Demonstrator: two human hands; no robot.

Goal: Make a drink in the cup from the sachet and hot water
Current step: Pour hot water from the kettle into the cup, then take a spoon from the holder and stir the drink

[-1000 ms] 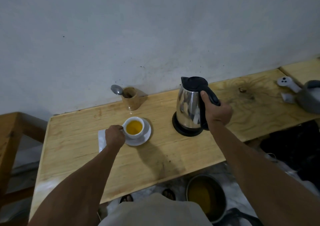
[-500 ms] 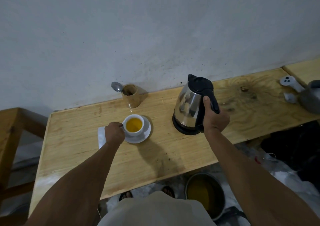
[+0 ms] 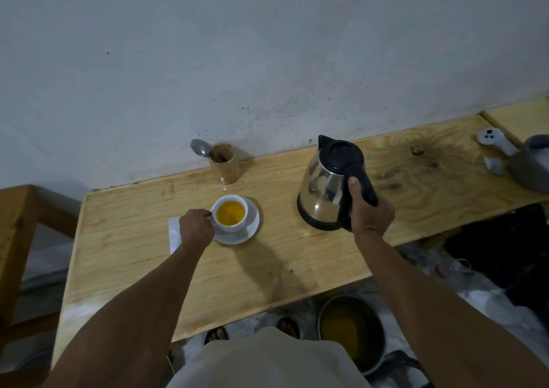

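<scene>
Mid-table | left hand (image 3: 196,229) pinching cup (image 3: 231,213) handle | right hand (image 3: 371,213) gripping kettle (image 3: 326,191)

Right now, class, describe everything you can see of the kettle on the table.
The kettle has a shiny, steel-looking body, a shut black lid with a pointed spout facing the wall, a black handle and a black base ring. It stands roughly upright on the wooden table, right of the cup. The right hand grips its handle, thumb on top.

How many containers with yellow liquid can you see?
2. The white cup on its saucer on the table, and a dark pot on the floor below the table's near edge. The kettle's contents are hidden.
</scene>
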